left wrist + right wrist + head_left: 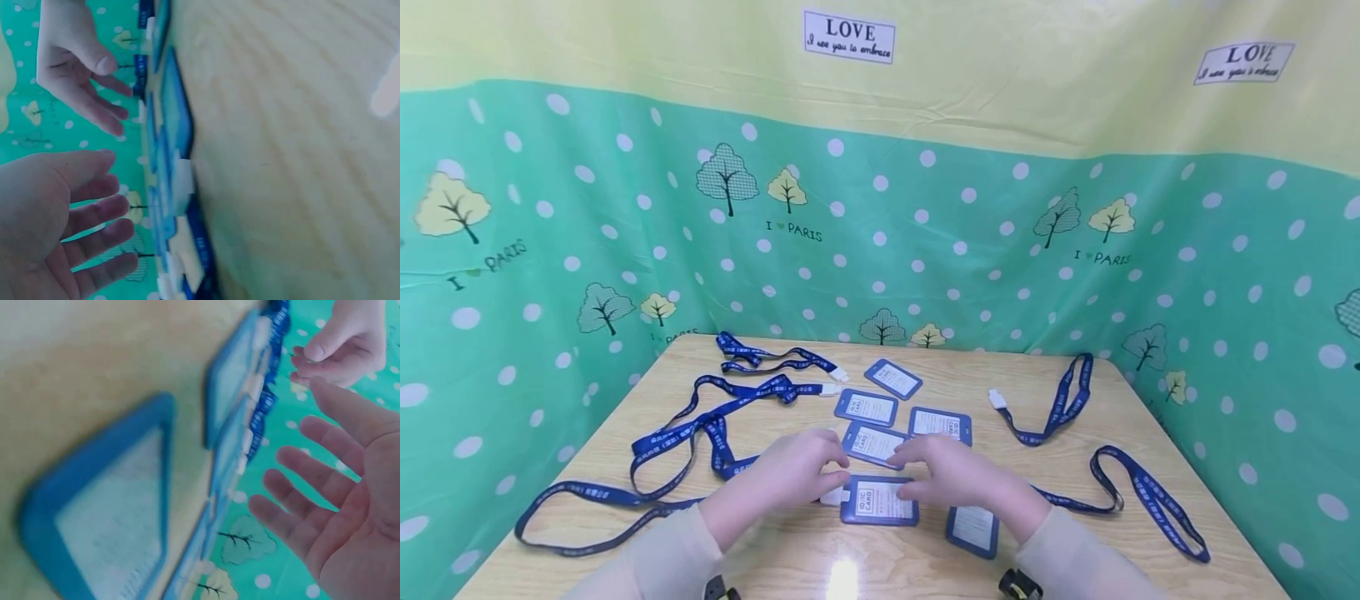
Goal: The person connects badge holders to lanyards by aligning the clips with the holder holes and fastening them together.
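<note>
My left hand (pixel 801 467) hovers over the table with relaxed, spread fingers and nothing in them. Just right of its thumb lies a blue ID card holder (pixel 880 512) with a white card, its left end meeting the white clip (pixel 833 497) of a blue lanyard. My right hand (pixel 951 471) is at the holder's other end, fingers slightly bent and apart. In the left wrist view, daylight shows between the fingers of my left hand (pixel 47 219). The palm of my right hand (pixel 350 500) is bare in the right wrist view.
More card holders lie behind, including one in the middle (pixel 874 442), and another (pixel 973 531) sits under the right forearm. Blue lanyards lie on the left (pixel 677 437) and right (pixel 1060 408) of the wooden table (pixel 775 558). A patterned green curtain (pixel 925 275) surrounds it.
</note>
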Available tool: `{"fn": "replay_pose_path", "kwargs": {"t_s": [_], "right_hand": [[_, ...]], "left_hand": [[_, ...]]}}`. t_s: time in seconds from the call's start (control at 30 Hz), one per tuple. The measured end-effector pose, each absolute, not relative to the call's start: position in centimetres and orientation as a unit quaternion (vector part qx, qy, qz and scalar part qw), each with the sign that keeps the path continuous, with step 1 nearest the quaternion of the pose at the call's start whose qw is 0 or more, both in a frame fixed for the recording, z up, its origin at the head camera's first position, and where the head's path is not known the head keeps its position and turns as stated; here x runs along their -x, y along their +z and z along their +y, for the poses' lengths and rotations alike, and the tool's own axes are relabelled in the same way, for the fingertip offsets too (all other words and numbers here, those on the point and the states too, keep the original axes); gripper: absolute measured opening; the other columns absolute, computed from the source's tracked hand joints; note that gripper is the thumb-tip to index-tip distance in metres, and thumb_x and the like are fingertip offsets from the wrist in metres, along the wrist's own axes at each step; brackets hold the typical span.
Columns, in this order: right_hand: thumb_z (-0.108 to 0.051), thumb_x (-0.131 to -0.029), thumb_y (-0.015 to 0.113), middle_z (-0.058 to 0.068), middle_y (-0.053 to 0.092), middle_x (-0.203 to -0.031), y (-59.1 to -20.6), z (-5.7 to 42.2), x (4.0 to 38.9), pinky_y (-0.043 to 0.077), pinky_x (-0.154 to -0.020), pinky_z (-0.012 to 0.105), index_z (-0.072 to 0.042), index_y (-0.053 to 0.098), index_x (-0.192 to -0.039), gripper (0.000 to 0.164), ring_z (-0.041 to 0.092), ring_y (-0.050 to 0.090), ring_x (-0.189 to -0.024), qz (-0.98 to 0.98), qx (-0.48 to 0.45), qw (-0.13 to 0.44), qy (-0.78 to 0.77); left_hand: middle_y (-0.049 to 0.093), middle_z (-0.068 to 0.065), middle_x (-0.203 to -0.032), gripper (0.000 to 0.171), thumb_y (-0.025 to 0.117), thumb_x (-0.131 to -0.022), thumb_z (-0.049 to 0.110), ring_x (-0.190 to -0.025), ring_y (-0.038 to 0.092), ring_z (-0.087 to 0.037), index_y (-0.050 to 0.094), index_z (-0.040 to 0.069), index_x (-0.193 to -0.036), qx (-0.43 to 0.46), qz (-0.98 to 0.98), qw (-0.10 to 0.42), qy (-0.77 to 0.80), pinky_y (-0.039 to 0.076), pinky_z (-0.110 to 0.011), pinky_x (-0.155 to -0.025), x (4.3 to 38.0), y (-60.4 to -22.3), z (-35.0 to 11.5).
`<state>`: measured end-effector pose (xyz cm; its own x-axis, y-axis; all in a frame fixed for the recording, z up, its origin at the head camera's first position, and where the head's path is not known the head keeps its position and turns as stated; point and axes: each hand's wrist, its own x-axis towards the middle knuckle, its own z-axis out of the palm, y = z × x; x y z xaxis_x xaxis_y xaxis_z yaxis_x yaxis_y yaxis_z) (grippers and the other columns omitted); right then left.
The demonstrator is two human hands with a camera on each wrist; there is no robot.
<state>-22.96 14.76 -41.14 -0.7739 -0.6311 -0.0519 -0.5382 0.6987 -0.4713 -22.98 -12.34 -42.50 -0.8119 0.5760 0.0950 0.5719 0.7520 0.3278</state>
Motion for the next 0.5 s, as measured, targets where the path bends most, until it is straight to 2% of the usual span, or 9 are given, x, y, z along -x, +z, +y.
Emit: {"fn": "replay_pose_path", "kwargs": {"t_s": [0.1, 0.27, 0.5], "right_hand": [[-0.034, -0.092, 0.077, 0.000, 0.064, -0.136, -40.1, 15.3, 23.2, 0.048, -0.107, 0.047, -0.022, 0.070, -0.129, 0.040, 0.022, 0.056, -0.130, 0.912, 0.325, 0.074, -0.241], [-0.034, -0.094, 0.075, 0.001, 0.066, -0.134, -38.8, 16.1, 23.6, 0.049, -0.105, 0.046, -0.019, 0.071, -0.128, 0.038, 0.023, 0.058, -0.128, 0.897, 0.335, 0.024, -0.288], [-0.033, -0.095, 0.073, -0.002, 0.066, -0.133, -37.3, 16.7, 24.0, 0.051, -0.103, 0.047, -0.020, 0.071, -0.128, 0.035, 0.023, 0.060, -0.126, 0.882, 0.303, -0.029, -0.359]], "left_hand": [[0.069, 0.009, -0.103, 0.020, 0.073, -0.094, 0.037, -0.095, 0.068, -0.011, 0.079, 0.020, -0.104, -0.311, 0.934, -0.019, 0.174, 0.059, -0.034, -0.081, 23.2, -41.7, -12.2], [0.070, 0.006, -0.109, 0.020, 0.074, -0.094, 0.035, -0.100, 0.068, -0.013, 0.078, 0.020, -0.106, -0.319, 0.929, -0.067, 0.174, 0.059, -0.033, -0.085, 23.4, -40.7, -12.0], [0.069, 0.010, -0.107, 0.017, 0.075, -0.093, 0.037, -0.103, 0.065, -0.010, 0.078, 0.025, -0.104, -0.305, 0.925, -0.119, 0.191, 0.056, -0.031, -0.090, 23.9, -39.7, -11.8]]}}
